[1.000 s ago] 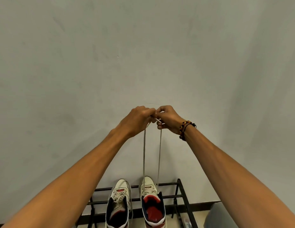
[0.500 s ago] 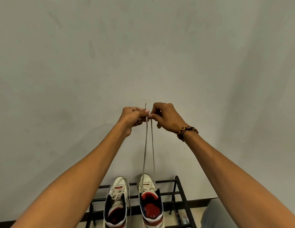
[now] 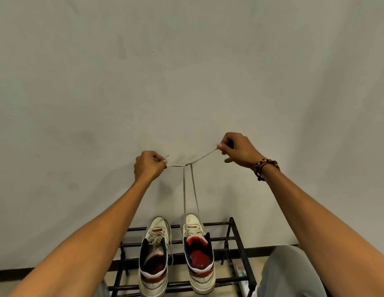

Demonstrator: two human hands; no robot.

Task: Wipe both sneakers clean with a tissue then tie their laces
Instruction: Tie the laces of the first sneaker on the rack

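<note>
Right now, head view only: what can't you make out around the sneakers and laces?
- Left sneaker: heel covered by the left forearm; whether its laces are tied is too small to tell.
- Right sneaker: where the lace enters the eyelets is too small.
- Lace ends: hidden inside the left hand and right hand.
- Shoe rack: lower part cut off by the bottom edge.
- Tissue: not visible.

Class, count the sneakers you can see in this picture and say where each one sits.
2. The left sneaker and the right sneaker stand side by side on the black rack, toes toward the wall. Lower shelves are mostly hidden, so more may exist.
</note>
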